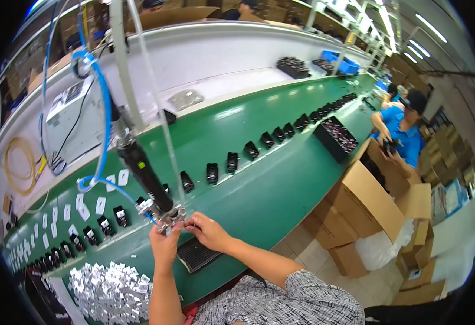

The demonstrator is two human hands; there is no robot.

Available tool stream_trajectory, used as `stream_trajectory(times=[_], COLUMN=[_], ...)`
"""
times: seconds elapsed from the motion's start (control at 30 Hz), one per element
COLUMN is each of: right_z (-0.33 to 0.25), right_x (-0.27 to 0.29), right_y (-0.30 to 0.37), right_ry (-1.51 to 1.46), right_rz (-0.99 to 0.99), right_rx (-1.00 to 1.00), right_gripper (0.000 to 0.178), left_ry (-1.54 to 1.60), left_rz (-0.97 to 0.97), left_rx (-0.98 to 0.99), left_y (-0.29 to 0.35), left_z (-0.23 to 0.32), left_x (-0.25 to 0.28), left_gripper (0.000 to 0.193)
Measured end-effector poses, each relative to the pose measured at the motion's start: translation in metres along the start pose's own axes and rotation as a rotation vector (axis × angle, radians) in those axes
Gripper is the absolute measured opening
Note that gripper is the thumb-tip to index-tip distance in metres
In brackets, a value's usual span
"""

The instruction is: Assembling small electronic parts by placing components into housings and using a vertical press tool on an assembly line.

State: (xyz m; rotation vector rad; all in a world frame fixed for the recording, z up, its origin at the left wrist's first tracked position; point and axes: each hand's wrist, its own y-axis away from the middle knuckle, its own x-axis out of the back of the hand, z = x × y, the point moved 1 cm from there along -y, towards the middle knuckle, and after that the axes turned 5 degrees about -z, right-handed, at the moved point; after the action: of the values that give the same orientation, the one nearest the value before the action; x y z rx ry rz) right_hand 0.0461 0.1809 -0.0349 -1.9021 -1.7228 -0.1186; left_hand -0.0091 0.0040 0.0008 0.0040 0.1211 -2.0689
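My left hand (165,242) and my right hand (209,232) meet at the lower end of a hanging black power screwdriver (144,173). Both have their fingers closed close to its metal tip. What they pinch there is too small and hidden to name. Under my right wrist lies a black ribbed tray or mat (197,257) on the green work surface (270,200). Left of my left forearm is a heap of small silver-white pieces (110,292).
Black parts (212,173) stand in a long row along the bench. White flat pieces (101,205) lie at the left by a blue air hose (106,108). A black bin (335,138) and open cardboard box (371,189) are at right, where a co-worker (402,132) handles a black part.
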Motion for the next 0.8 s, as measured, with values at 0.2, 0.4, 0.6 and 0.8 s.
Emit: stream_trajectory(times=[0.2,0.4,0.6,0.8], right_z=[-0.066,-0.163,-0.153,-0.12], right_x=[0.044,0.071,0.106,0.128], right_y=[0.004,-0.081,-0.099,-0.086], right_ry=[0.27,0.101,-0.498,-0.563], right_rz=[0.211,0.387,-0.184,-0.187], right_rx=[0.036,0.487,-0.005,-0.008], right_gripper=[0.034,0.06,0.047,0.044], left_ry=[0.158,-0.039,-0.385,-1.125], left_rz=[0.038,0.02,-0.137,-0.158], left_rx=[-0.027,-0.061,-0.207,-0.064], left_y=[0.011,0.023,0.01,-0.073], left_z=[0.011,0.016,0.024,0.004], left_x=[-0.015,-0.013,-0.001,0.013], left_gripper=[0.042,0.047,0.057,0.048])
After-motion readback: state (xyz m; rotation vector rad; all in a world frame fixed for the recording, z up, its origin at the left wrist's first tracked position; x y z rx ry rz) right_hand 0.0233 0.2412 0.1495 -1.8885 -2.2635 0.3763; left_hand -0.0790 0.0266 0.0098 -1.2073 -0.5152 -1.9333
